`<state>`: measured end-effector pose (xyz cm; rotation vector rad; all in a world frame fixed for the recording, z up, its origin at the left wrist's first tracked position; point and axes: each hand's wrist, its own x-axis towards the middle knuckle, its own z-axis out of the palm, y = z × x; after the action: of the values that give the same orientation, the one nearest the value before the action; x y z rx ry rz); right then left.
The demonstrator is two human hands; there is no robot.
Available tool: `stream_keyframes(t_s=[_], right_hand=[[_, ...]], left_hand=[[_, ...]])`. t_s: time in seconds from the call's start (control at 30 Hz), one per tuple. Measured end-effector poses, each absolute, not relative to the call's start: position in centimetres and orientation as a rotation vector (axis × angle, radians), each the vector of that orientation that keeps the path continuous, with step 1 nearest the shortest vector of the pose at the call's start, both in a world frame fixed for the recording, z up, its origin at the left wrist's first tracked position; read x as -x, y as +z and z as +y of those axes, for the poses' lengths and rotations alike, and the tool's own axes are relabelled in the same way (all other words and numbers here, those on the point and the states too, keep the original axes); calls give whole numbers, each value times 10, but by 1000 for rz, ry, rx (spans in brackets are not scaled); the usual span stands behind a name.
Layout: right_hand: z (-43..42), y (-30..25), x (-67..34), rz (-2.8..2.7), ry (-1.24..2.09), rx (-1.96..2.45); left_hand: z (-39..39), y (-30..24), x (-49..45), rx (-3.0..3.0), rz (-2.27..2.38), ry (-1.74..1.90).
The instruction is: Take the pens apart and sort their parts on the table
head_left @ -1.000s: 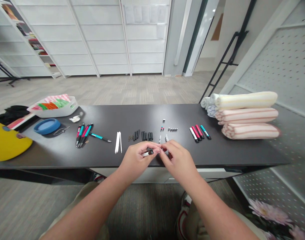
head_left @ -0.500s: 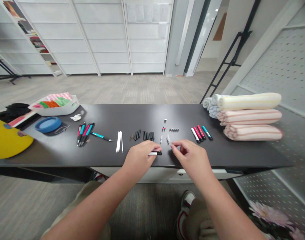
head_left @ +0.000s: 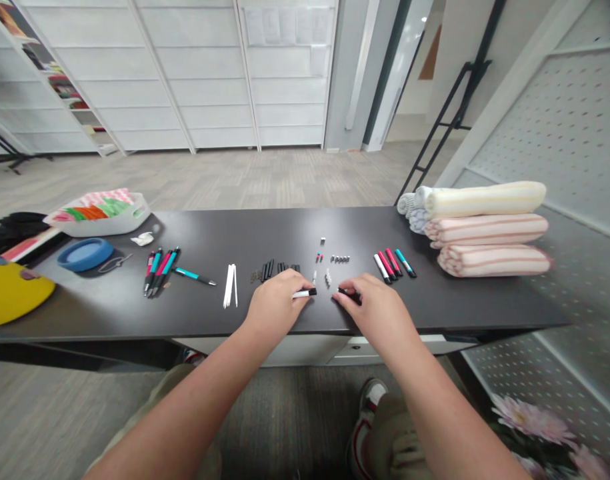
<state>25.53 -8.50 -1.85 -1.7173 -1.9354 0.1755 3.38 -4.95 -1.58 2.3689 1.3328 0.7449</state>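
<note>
The left hand [head_left: 273, 308] pinches a white pen barrel [head_left: 305, 293] at lower center of the table [head_left: 459, 303]. The right hand [head_left: 375, 312] pinches a black pen part [head_left: 349, 296] nearby, the two hands apart, with rows of small parts [head_left: 272, 270] just beyond.

A gap is being left between left hand [head_left: 273, 308] and right hand [head_left: 377, 310]; forward passage is being obstructed by pen parts [head_left: 327, 277], rightward passage by pens [head_left: 389, 264].
</note>
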Motion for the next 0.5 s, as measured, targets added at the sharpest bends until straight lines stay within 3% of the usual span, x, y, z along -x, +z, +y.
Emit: stream_keyframes(t_s=[0.5], right_hand=[[-78, -14, -252, -1951, 247, 1719]], left_hand=[[-46, -15, -38, -2443, 1518, 614]])
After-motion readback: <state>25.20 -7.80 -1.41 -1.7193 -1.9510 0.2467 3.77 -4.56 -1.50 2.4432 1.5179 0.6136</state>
